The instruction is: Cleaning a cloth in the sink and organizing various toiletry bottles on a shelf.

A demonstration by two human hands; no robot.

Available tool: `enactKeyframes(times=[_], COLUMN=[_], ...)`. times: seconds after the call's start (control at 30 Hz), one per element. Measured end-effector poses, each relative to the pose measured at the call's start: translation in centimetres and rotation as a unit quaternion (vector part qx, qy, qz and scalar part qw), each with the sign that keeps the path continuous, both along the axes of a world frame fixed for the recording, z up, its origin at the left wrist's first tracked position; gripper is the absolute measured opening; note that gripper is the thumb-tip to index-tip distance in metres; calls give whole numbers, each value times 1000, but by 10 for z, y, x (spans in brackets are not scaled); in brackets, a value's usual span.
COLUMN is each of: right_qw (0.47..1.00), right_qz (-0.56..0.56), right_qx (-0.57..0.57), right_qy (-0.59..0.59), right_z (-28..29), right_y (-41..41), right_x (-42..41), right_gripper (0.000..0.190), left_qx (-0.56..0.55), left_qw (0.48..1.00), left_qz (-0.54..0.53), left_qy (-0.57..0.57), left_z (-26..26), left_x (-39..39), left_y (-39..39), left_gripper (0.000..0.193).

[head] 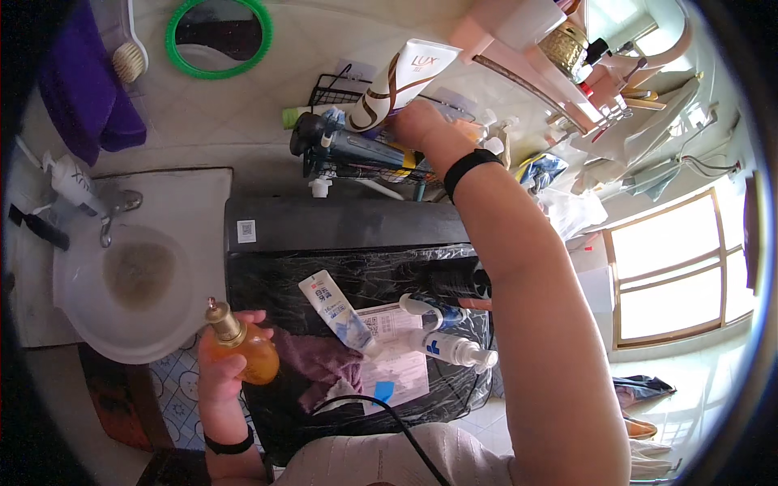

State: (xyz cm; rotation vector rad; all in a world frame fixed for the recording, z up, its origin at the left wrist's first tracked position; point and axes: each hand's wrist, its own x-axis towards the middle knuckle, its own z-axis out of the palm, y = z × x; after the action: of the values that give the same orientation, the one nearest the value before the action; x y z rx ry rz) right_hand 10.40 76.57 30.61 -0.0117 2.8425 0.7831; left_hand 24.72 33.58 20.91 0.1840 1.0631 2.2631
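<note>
My left hand (228, 358) is wrapped around an amber glass bottle (260, 357) with a gold neck, near the sink's front edge. Over at the wall, my right hand (419, 124) reaches into a black wire basket (331, 96). It is right against the lower end of a white Lux tube (398, 82) with brown swirls. The fingers are mostly hidden, so whether they grip the tube does not show. Beside the tube lies a dark appliance (358, 152), perhaps a hair dryer. Below are a toothpaste tube (337, 310), a white pump bottle (453, 349) and a purple cloth (316, 364).
A white washbasin (79, 304) with a metal faucet (118, 209) is at left. The black marble-look surface (261, 291) also bears printed paper (404, 379) and a dark bottle (453, 278). A green-rimmed mirror (172, 36) and a pink shelf (516, 67) are on the wall.
</note>
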Motion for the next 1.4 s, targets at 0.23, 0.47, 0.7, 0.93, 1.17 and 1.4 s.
enactKeyframes(times=[0.23, 0.47, 0.7, 0.93, 1.17, 1.4], right_qw=[999, 985, 956, 802, 581, 441], right_qz=[-25, -96, -115, -136, -148, -174], right_qx=[7, -122, -192, -448, -758, -859], right_qy=[-26, 76, 189, 372, 257, 195], right_z=[9, 36, 76, 97, 145, 124], right_y=[-10, -3, 14, -10, -94, -141], right_x=[2, 3, 30, 108, 224, 313], right_gripper=[21, 23, 23, 22, 24, 18], left_qx=[-6, -10, 11, 12, 67, 106], left_qw=[1000, 1000, 999, 999, 991, 975], left_qz=[0, -6, -25, -37, -72, -162], left_qy=[13, 21, 25, 38, 85, 111], left_z=[-4, -1, 21, 42, 80, 134], left_x=[1, 4, 9, 23, 42, 98], left_y=[-2, -1, 2, -3, 7, 45], left_gripper=[67, 66, 63, 64, 63, 62])
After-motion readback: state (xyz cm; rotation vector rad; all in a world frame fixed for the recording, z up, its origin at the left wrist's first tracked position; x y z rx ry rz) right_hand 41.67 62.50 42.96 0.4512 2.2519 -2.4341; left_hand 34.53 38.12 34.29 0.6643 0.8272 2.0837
